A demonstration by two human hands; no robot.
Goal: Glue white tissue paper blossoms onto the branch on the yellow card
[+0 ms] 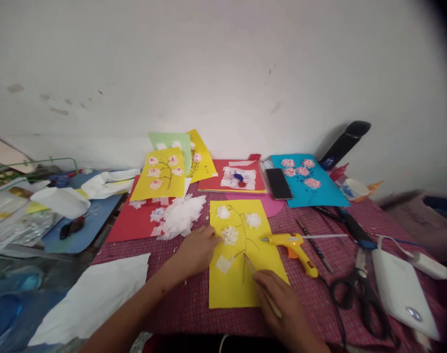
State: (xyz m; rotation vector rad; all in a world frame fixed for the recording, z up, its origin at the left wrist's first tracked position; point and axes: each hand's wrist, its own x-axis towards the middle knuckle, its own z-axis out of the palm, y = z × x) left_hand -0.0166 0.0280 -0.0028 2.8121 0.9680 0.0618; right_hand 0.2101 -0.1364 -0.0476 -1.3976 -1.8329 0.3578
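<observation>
A yellow sheet of card (pixel 249 294) lies before me, with a thin dark branch drawn on it and several white tissue-paper flowers (pixel 252 220) along it. My left hand (pixel 199 250) is at the sheet's left edge, fingers bent together, tips against the middle flower (pixel 229 235); what they pinch, if anything, is hidden. Lower left on the sheet is a flat whitish square (pixel 224 264). My right hand (pixel 278 299) is closed round a slim pale stick (pixel 274 305) that looks like a paintbrush. Its tip points at the branch's lower stem.
A yellow glue gun (pixel 295 247), a dark pen (pixel 321 256), black scissors (pixel 361 294) and a white power box (pixel 403 289) lie to the right. Behind are a phone (pixel 278 184) and finished flower cards (pixel 160 174). Fluffy white tissue (pixel 181 218) and white paper (pixel 94 294) lie left.
</observation>
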